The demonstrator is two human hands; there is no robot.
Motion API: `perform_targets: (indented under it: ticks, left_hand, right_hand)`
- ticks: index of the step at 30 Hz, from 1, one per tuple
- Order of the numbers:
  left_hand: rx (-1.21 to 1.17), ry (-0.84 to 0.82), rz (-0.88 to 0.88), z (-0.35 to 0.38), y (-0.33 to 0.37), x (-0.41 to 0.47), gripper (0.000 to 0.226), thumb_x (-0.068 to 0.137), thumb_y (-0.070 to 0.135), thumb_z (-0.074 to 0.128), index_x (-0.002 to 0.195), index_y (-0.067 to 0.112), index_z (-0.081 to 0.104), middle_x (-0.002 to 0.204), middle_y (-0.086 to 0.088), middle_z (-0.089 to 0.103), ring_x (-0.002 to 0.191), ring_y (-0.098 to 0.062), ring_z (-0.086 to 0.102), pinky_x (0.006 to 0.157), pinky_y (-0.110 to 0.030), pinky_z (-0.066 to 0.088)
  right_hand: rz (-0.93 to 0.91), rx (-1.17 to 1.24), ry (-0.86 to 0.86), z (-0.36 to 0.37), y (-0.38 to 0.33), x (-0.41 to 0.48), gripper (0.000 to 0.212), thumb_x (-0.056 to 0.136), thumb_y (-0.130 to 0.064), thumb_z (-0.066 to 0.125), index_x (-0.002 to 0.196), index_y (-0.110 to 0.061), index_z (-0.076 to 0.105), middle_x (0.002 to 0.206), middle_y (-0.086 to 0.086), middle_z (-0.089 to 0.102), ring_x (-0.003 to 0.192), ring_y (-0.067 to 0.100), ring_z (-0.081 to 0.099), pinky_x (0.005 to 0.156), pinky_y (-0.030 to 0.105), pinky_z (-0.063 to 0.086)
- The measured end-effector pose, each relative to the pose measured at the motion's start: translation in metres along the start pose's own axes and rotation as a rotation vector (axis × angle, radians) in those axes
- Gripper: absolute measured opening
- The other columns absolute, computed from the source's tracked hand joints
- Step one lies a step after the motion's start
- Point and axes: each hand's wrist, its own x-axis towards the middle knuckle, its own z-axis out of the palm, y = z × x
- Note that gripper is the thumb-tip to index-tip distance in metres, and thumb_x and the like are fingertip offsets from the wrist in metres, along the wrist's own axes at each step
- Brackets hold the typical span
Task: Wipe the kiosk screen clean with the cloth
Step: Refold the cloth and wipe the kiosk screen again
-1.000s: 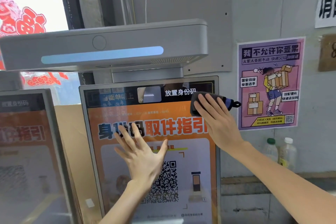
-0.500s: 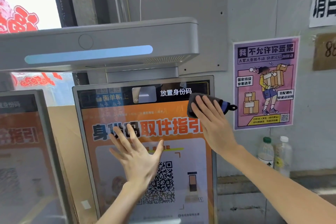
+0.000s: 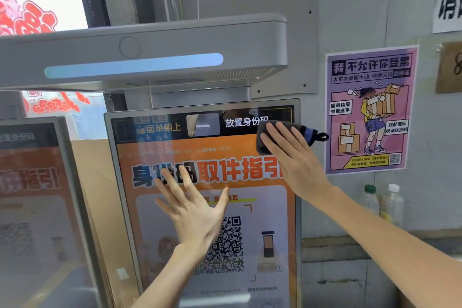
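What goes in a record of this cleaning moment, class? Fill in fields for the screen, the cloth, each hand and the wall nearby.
Kiosk screen: lit, upright, orange notice with a QR code
Cloth: dark grey, at the screen's upper right corner, loop hanging past the edge
Right hand: flat, pressing the cloth to the screen
Left hand: fingers spread at mid-screen; contact unclear
Wall on the right: purple poster, two plastic bottles below it
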Motion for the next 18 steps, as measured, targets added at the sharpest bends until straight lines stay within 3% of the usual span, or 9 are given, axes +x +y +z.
perform_targets:
  ticks: [5, 8, 11, 14, 18]
  left_hand:
    - [0.006, -0.012, -0.002, 0.0, 0.0, 0.0, 0.12, 0.083, 0.085, 0.039, 0.165, 0.013, -0.01, 0.169, -0.018, -0.026, 0.156, -0.045, -0.02, 0.119, -0.074, 0.005]
    - [0.003, -0.025, 0.001, -0.005, 0.0, -0.002, 0.116, 0.087, 0.082, 0.04, 0.165, 0.015, -0.013, 0.169, -0.017, -0.029, 0.156, -0.044, -0.022, 0.12, -0.07, 0.0]
    - [0.003, -0.046, 0.004, -0.011, -0.003, -0.005, 0.108, 0.093, 0.074, 0.044, 0.165, 0.018, -0.013, 0.169, -0.015, -0.029, 0.157, -0.041, -0.022, 0.123, -0.067, 0.002]
    - [0.026, -0.046, 0.023, -0.019, -0.011, -0.007, 0.098, 0.097, 0.064, 0.046, 0.166, 0.02, -0.008, 0.171, -0.012, -0.024, 0.159, -0.038, -0.017, 0.125, -0.066, 0.012]
    - [-0.048, -0.011, 0.032, -0.022, -0.014, -0.006, 0.082, 0.1, 0.049, 0.049, 0.166, 0.023, 0.01, 0.174, -0.009, -0.008, 0.161, -0.035, -0.005, 0.124, -0.063, 0.016]
  right_hand:
    - [-0.119, -0.022, -0.128, 0.0, -0.02, -0.046, 0.084, 0.078, 0.016, 0.078, 0.153, -0.007, 0.047, 0.161, 0.012, 0.044, 0.15, 0.034, 0.04, 0.13, 0.045, 0.022]
    - [-0.155, -0.057, -0.122, -0.005, -0.025, -0.034, 0.075, 0.084, 0.012, 0.073, 0.153, -0.007, 0.051, 0.16, 0.012, 0.047, 0.149, 0.033, 0.043, 0.125, 0.048, 0.03]
    - [-0.076, -0.072, -0.043, -0.003, -0.029, 0.012, 0.063, 0.091, 0.005, 0.064, 0.152, -0.006, 0.052, 0.16, 0.014, 0.047, 0.15, 0.035, 0.042, 0.126, 0.05, 0.03]
    - [-0.005, -0.029, -0.013, 0.003, -0.038, 0.049, 0.066, 0.091, 0.006, 0.068, 0.153, -0.006, 0.051, 0.161, 0.015, 0.046, 0.152, 0.035, 0.037, 0.126, 0.051, 0.027]
    - [-0.029, 0.013, -0.027, 0.015, -0.053, 0.041, 0.071, 0.087, 0.01, 0.072, 0.153, -0.006, 0.051, 0.161, 0.015, 0.046, 0.152, 0.034, 0.037, 0.126, 0.05, 0.027]
